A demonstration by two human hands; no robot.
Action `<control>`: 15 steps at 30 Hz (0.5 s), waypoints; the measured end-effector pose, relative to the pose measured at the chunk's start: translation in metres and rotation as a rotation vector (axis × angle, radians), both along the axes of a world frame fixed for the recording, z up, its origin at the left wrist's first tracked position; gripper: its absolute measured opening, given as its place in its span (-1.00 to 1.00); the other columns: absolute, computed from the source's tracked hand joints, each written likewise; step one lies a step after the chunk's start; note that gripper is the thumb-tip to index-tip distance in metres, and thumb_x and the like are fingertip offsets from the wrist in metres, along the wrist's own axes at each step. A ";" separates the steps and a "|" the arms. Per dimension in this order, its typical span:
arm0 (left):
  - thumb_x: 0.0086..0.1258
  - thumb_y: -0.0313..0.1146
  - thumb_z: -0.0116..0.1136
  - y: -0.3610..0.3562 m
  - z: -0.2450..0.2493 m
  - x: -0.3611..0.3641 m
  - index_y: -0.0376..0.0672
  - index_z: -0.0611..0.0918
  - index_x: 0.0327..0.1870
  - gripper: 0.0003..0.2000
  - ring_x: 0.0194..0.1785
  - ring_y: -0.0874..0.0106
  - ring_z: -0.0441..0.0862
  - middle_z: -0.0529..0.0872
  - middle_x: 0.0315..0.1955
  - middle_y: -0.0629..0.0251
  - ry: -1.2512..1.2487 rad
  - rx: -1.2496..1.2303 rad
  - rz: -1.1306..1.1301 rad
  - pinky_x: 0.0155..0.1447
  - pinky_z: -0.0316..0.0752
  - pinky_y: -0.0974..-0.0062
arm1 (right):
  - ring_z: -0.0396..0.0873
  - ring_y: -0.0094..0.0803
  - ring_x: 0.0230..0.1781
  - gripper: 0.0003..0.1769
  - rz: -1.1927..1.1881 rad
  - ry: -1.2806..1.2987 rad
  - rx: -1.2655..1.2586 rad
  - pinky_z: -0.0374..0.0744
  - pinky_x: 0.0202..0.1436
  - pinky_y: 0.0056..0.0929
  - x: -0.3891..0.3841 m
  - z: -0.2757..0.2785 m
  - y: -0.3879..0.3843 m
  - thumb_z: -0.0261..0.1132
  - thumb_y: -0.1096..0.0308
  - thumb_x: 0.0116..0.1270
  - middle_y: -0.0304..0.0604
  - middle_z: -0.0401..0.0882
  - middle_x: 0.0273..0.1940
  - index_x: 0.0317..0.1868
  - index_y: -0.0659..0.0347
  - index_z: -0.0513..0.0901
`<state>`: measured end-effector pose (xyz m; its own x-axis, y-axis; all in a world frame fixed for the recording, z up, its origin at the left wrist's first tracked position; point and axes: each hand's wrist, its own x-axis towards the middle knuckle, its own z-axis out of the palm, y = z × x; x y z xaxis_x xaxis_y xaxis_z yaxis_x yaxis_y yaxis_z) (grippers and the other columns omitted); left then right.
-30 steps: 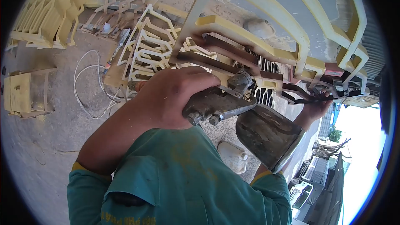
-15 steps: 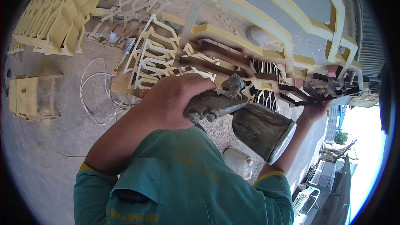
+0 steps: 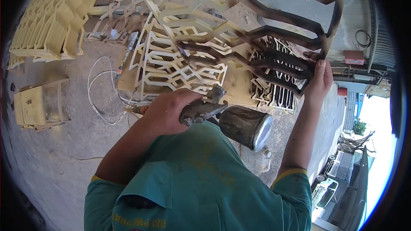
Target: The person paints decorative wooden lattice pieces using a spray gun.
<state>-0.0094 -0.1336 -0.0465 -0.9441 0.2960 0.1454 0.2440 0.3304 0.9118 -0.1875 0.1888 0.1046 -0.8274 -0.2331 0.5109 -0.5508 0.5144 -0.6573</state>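
My left hand (image 3: 169, 110) is wrapped round a metal spray gun (image 3: 201, 110) with worn, stained metal. From the gun a dirty cylindrical paint cup (image 3: 242, 124) sticks out to the right, in front of my shirt. My right hand (image 3: 321, 79) grips the right end of a lattice panel (image 3: 295, 19), thumb on the near side. The panel is held up at a slant beyond the gun. Its bars are dark brown towards my right hand and pale yellow towards the far left end. The gun's nozzle is apart from the panel.
Pale lattice panels (image 3: 150, 66) lie on the ground ahead, beside a dark-painted lattice stack (image 3: 274, 87). A tall yellow stack (image 3: 53, 21) stands far left. A white hose (image 3: 90, 83) loops on the floor near a yellow box-like piece (image 3: 32, 107). A plastic can (image 3: 257, 162) sits behind the cup.
The panel has swung to a different angle, showing more of its dark bars. My right hand has risen in view. My left hand and the spray gun have shifted left and slightly down.
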 end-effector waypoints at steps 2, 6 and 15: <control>-0.01 -0.35 0.41 0.000 -0.010 0.004 -0.24 0.60 0.08 -0.47 -0.05 0.02 0.68 0.69 -0.11 0.04 -0.062 -0.030 0.015 0.01 0.57 0.21 | 0.44 -0.58 -0.28 -0.66 -0.033 -0.061 0.174 0.39 -0.12 -0.65 0.003 -0.018 -0.025 0.09 0.25 0.60 -0.25 0.64 -0.26 -0.11 0.39 0.64; 0.05 -0.23 0.41 0.003 -0.026 -0.001 -0.21 0.59 0.08 -0.47 -0.04 0.02 0.67 0.69 -0.12 0.04 -0.206 -0.138 0.058 0.03 0.56 0.17 | 0.52 -0.47 -0.35 -0.72 -0.053 -0.046 0.397 0.49 -0.21 -0.46 0.007 -0.059 -0.053 0.17 0.26 0.54 -0.14 0.62 -0.38 -0.07 0.33 0.66; -0.09 -0.18 0.57 0.021 -0.058 -0.044 -0.19 0.56 0.08 -0.35 -0.02 0.05 0.66 0.68 -0.13 0.08 -0.229 -0.212 0.043 0.03 0.54 0.14 | 0.56 -0.33 -0.36 -0.76 0.076 0.011 0.465 0.51 -0.19 -0.41 0.012 -0.060 -0.080 0.14 0.29 0.54 -0.09 0.59 -0.36 -0.03 0.29 0.63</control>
<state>-0.0534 -0.1127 -0.1045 -0.9576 0.2556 -0.1330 0.0218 0.5246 0.8511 -0.1756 0.1086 0.0448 -0.7942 -0.4990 0.3466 -0.6039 0.7111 -0.3601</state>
